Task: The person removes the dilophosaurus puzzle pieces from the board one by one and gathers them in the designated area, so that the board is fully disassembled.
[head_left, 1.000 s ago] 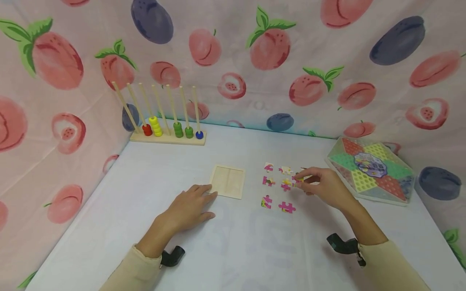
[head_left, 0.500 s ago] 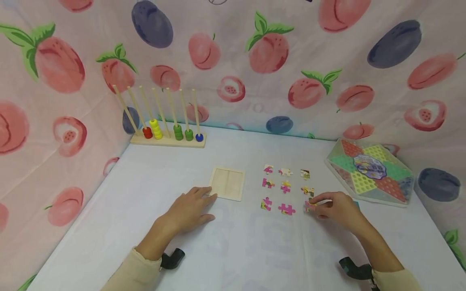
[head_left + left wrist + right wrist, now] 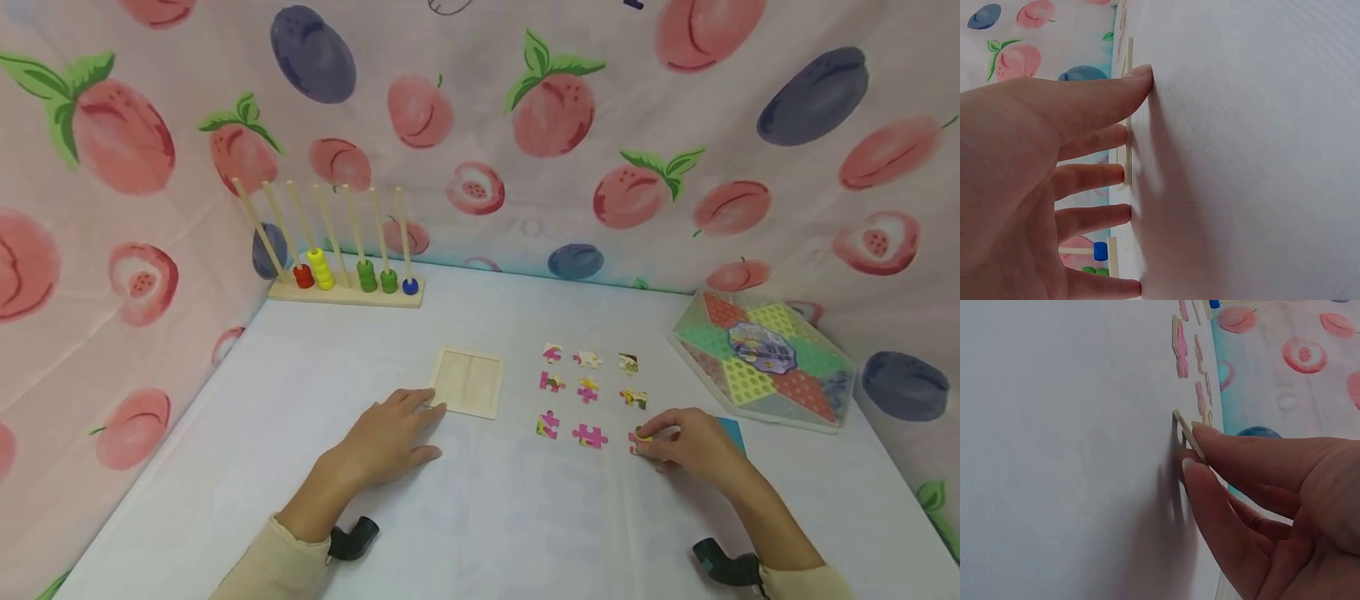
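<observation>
My right hand [image 3: 693,446] pinches a pink and yellow jigsaw piece [image 3: 637,441] between thumb and fingers at the near right corner of the laid-out pieces. In the right wrist view that piece [image 3: 1189,434] tilts, one edge low by the white table. Several other pieces, among them a pink one [image 3: 590,436] and a pink and yellow one [image 3: 588,390], lie apart in loose rows. My left hand [image 3: 386,437] rests with fingers spread, its fingertips on the table and at the near left corner of a square wooden puzzle tray [image 3: 468,383], whose inside is bare.
At the back left stands a wooden bead rack [image 3: 348,292] with tall pegs and coloured beads. A hexagonal game box [image 3: 765,354] lies at the right. Partly behind my right hand is a flat blue thing [image 3: 732,433]. Fruit-print cloth [image 3: 480,108] walls the table's back and sides.
My right hand has moved toward me with the pinched jigsaw piece, from the middle row down to the near row, uncovering pieces on the right. My left hand stays in place.
</observation>
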